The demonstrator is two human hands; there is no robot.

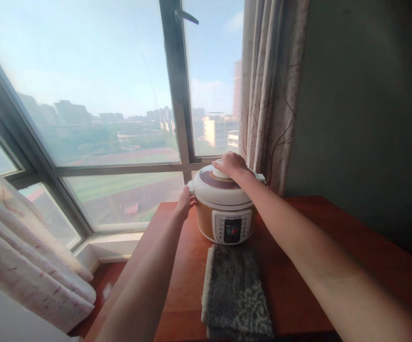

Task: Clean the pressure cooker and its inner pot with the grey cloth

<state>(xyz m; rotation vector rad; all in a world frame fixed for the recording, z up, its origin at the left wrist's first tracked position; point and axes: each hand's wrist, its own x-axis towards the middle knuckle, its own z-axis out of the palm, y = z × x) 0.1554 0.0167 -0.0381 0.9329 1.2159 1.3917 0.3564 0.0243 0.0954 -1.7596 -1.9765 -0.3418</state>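
An electric pressure cooker [206, 221], white and gold-brown with a control panel on its front, stands upright on the wooden table. Its lid [206, 183] sits on top. My right hand [231, 165] is closed over the knob in the middle of the lid. At the cooker's left side, my left hand [184, 202] grips the white side handle [191, 186], with most of its fingers hidden behind. A folded dark grey towel [232, 289] with a pale pattern lies in front of the cooker, touched by neither hand.
The red-brown table [291, 285] reaches toward a large window [113, 95] at the back left. A patterned curtain [273, 85] hangs behind the cooker on the right, and another curtain [23, 256] hangs at the lower left. A dark wall [362, 104] stands on the right.
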